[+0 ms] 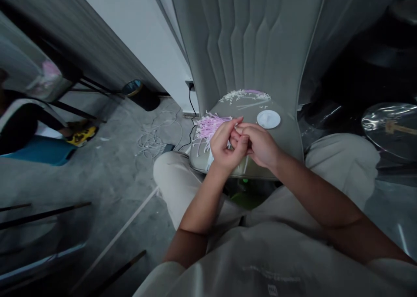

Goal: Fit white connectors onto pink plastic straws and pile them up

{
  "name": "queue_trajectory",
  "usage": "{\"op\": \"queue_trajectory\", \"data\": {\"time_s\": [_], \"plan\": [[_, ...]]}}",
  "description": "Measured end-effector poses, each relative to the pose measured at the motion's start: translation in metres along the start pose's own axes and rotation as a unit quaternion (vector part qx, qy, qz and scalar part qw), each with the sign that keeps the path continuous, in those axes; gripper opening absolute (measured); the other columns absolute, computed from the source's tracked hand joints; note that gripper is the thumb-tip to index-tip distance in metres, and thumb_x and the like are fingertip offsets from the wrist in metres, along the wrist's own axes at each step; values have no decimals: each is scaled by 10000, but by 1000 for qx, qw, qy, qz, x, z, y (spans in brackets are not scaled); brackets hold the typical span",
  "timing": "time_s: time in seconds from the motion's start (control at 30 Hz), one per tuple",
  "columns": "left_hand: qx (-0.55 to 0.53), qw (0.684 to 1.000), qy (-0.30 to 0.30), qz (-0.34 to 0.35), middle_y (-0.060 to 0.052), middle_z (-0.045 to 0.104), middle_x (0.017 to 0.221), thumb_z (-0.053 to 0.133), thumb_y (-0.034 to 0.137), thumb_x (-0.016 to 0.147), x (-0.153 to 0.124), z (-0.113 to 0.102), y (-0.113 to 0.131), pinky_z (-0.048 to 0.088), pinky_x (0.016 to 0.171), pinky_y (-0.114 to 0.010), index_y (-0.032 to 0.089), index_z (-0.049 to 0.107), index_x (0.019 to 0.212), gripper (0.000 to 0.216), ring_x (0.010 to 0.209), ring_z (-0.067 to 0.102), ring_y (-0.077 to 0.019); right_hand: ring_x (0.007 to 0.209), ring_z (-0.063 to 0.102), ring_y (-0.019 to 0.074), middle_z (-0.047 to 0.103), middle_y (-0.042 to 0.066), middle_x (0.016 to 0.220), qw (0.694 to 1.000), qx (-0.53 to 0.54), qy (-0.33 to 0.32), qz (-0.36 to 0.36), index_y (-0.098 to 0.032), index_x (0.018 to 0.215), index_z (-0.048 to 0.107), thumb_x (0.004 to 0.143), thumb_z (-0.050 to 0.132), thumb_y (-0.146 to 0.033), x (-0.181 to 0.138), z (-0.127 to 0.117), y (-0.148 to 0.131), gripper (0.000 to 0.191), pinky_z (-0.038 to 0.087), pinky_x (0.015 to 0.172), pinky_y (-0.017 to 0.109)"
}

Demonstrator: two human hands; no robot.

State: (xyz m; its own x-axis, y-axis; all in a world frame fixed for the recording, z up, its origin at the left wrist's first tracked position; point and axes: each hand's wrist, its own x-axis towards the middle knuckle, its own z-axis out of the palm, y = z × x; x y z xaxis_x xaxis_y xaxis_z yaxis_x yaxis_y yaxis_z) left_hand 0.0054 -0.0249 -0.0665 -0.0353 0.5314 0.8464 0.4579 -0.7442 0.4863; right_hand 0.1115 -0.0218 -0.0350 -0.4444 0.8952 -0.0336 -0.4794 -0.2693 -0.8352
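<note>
Above the seat of a grey padded chair, my left hand and my right hand meet with curled fingers pressed together. Whatever they pinch is too small or too covered to make out. Just left of my left hand lies a pile of thin pink-purple strips with whitish ends. A round white disc rests on the seat beyond my right hand. Farther back are many small white bits, a purple strip and a few pale thin strips.
Coiled cable lies on the floor to the left, near a black bin. Another person's yellow shoe shows beside a blue object. Clear plastic wrapping is at the right. My knees flank the chair.
</note>
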Motion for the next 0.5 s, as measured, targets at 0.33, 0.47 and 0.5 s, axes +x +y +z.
{"op": "queue_trajectory", "data": {"time_s": [0.33,0.47,0.5], "plan": [[-5,999,-7,49,-57,712,906,585,359,876,4,-22,12,551,759,-283,153,641,1119,323,830,661,-138,537,364,79,395,-36,582,999,36,-22,7,-186,591,461,777,496,-192,-13,19,4,189,284,467,208],[-2,999,-17,50,-82,715,969,605,312,863,5,-21,11,556,783,-280,138,645,1106,301,878,668,-142,526,344,82,384,-34,572,999,43,-15,24,-186,585,461,772,500,-198,-11,18,4,191,268,453,214],[-1,999,-17,49,-83,715,971,608,305,860,5,-21,10,556,787,-280,138,646,1101,296,882,668,-143,525,340,83,382,-34,570,999,46,-10,25,-185,581,460,765,505,-197,-11,18,4,190,265,450,215]]}}
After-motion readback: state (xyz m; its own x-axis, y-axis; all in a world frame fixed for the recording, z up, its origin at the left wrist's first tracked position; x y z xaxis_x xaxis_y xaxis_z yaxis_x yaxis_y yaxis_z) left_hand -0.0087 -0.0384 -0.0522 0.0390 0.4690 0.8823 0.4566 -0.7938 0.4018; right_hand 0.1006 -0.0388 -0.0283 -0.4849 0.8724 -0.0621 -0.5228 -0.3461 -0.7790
